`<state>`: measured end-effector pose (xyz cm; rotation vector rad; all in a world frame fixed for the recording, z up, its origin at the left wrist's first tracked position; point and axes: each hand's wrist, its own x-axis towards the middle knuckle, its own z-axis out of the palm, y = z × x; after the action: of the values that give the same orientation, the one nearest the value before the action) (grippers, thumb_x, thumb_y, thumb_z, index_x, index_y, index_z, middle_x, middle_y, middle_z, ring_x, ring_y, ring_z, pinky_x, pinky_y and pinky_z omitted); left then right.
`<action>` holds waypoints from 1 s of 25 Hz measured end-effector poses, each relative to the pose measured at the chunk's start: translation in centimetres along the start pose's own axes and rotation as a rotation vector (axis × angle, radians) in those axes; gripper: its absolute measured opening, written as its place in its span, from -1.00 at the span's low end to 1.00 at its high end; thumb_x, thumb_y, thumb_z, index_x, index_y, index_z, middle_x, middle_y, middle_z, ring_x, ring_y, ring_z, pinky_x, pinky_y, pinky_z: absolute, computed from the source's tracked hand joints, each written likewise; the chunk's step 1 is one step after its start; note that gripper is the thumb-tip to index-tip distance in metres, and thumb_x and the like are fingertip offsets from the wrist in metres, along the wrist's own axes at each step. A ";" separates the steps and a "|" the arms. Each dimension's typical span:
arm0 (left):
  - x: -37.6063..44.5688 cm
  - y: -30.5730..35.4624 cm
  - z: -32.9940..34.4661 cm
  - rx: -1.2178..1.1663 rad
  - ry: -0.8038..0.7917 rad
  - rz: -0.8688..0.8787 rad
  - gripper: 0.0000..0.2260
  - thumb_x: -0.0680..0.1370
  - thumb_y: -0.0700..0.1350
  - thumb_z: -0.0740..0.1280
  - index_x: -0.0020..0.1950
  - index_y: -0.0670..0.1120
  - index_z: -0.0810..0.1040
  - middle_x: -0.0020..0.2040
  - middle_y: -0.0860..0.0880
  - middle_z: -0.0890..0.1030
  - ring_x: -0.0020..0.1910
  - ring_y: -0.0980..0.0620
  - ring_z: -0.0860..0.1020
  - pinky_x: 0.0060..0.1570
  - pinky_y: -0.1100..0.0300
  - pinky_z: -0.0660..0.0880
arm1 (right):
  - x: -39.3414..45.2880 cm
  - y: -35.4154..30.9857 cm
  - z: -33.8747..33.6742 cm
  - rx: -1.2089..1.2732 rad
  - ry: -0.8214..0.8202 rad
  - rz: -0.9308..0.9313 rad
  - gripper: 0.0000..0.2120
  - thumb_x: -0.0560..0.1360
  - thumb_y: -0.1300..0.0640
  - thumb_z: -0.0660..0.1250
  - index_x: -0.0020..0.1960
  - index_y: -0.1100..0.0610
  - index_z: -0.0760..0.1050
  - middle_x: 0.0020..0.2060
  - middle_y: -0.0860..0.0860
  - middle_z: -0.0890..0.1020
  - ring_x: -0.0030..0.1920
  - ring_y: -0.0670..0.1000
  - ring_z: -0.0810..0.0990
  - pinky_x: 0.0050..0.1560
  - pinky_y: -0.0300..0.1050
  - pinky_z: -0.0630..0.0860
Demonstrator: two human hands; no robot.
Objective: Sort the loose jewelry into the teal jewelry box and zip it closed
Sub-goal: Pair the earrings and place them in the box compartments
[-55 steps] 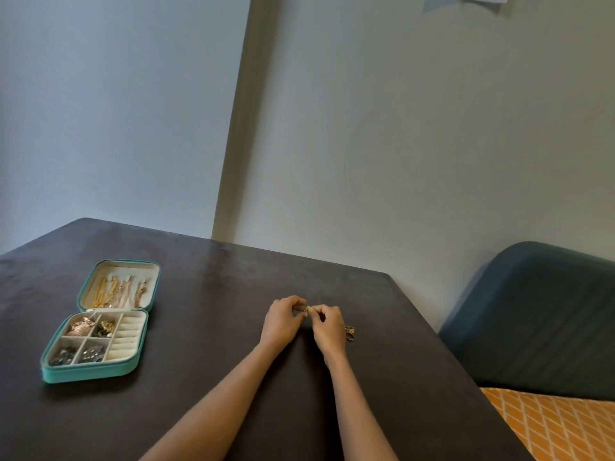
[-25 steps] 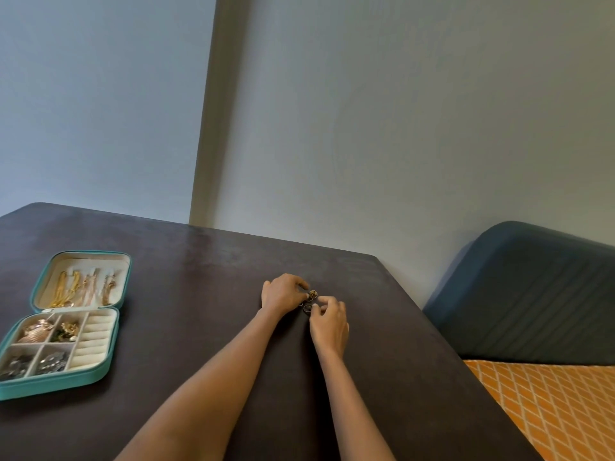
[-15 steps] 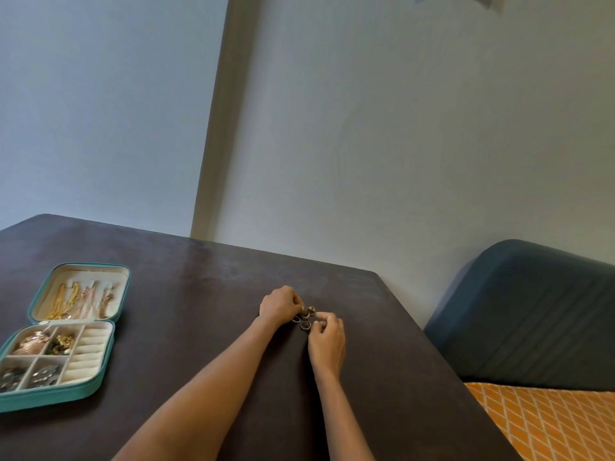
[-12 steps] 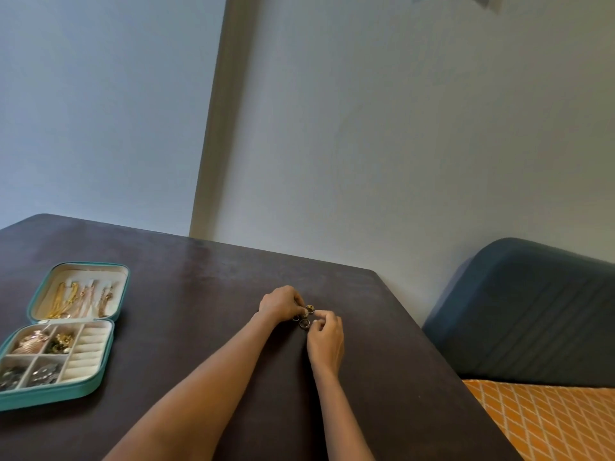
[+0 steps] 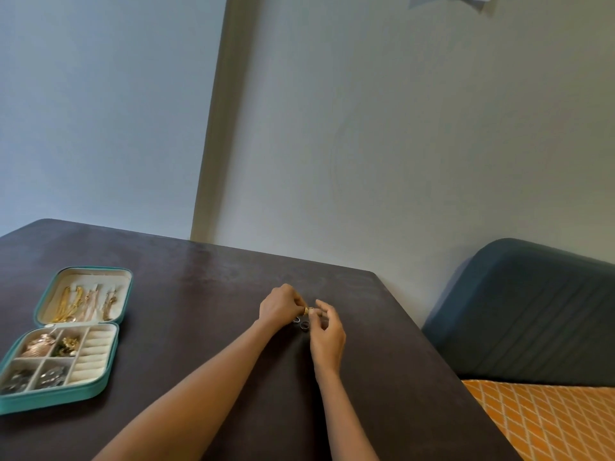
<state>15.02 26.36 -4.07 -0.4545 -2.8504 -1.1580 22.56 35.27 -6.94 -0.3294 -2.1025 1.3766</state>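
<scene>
The teal jewelry box (image 5: pixel 100 389) lies open at the left of the dark table (image 5: pixel 199 294), chains hanging in its lid and small pieces in its compartments. Near the table's right side my left hand (image 5: pixel 279 307) pinches a small gold ring (image 5: pixel 306 310) with curled fingers. My right hand (image 5: pixel 327 336) meets it from the right, thumb and forefinger on the same ring, the other fingers lifted. Two darker rings (image 5: pixel 301 323) lie on the table just below, between both hands.
The table's right edge runs close to my right hand. Beyond it stands a dark blue padded seat back (image 5: pixel 532 311) with an orange patterned cushion (image 5: pixel 549 424). Grey walls close off the back.
My right hand has lifted slightly and spread its fingers. The gold ring has risen off the table between both hands, while two rings stay lying below. The box has not moved.
</scene>
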 end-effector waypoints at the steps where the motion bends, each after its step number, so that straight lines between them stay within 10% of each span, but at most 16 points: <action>1: -0.5 0.1 -0.3 0.013 0.005 0.005 -0.86 0.49 -0.14 0.34 -0.05 -0.01 0.69 -0.13 -0.01 0.69 -0.16 0.03 0.64 -0.17 0.16 0.55 | -0.2 -0.3 0.0 0.055 -0.034 -0.010 -0.78 0.53 0.13 0.33 0.17 -0.02 0.52 -0.04 -0.17 0.59 -0.01 -0.17 0.57 0.04 -0.35 0.49; 6: -2.1 0.0 -2.7 -0.152 -0.036 0.012 -0.90 0.47 -0.12 0.40 -0.07 -0.06 0.70 -0.11 -0.03 0.70 -0.16 0.07 0.62 -0.10 0.13 0.58 | -0.7 -2.0 0.8 0.153 0.000 0.045 -0.83 0.50 0.25 0.36 0.07 0.15 0.63 -0.05 0.03 0.68 -0.03 0.00 0.65 0.07 -0.02 0.60; 11: -5.8 -1.4 -7.2 -0.466 -0.080 0.029 -0.85 0.45 -0.15 0.45 -0.03 -0.18 0.68 -0.21 0.01 0.67 -0.31 0.29 0.55 -0.24 0.42 0.48 | -1.3 -5.5 0.0 0.299 -0.172 0.142 -0.81 0.49 0.29 0.37 0.09 0.23 0.60 -0.10 0.10 0.69 -0.17 -0.03 0.66 -0.20 -0.30 0.58; 25: -13.6 -11.0 -21.7 -0.261 -0.083 -0.002 -0.81 0.47 -0.18 0.43 0.04 -0.24 0.66 -0.36 0.14 0.61 -0.47 0.30 0.45 -0.39 0.45 0.37 | -8.3 -14.5 9.4 0.164 -0.624 -0.131 -0.80 0.40 0.31 0.45 0.03 0.24 0.64 -0.13 0.10 0.69 -0.18 -0.04 0.65 -0.04 -0.21 0.60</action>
<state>23.25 0.52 2.27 -0.5212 -2.7765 -1.5553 25.11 17.82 0.54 0.3473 -2.4081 1.7102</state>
